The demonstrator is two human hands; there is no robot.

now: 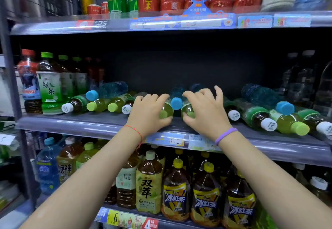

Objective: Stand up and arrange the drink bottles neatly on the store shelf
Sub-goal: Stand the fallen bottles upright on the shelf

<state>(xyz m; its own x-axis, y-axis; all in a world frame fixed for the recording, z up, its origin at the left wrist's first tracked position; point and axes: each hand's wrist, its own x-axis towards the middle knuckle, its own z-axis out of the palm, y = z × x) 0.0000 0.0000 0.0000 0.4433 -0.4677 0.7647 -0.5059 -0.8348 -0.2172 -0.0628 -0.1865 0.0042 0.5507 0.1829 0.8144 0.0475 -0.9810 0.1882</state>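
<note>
While upright green tea bottles [51, 88] wait at the middle shelf's [100, 123] far left, my left hand [149, 112] and right hand [204, 110] curl round two toppled green bottles [166, 110], which I should tip upright together, caps up.

Both my forearms are bare right up to the bottom of the view, no sleeves showing anywhere. On my left wrist there's a thin red string bracelet [133, 130], just a fine braided cord with a loose end trailing off below the wrist. On my right wrist sits a purple band [226, 135], smooth and rubbery-looking, wider than the string. My left hand [147, 113] and right hand [206, 110] carry no rings, gloves or watch straps; nails short and plain.
</note>
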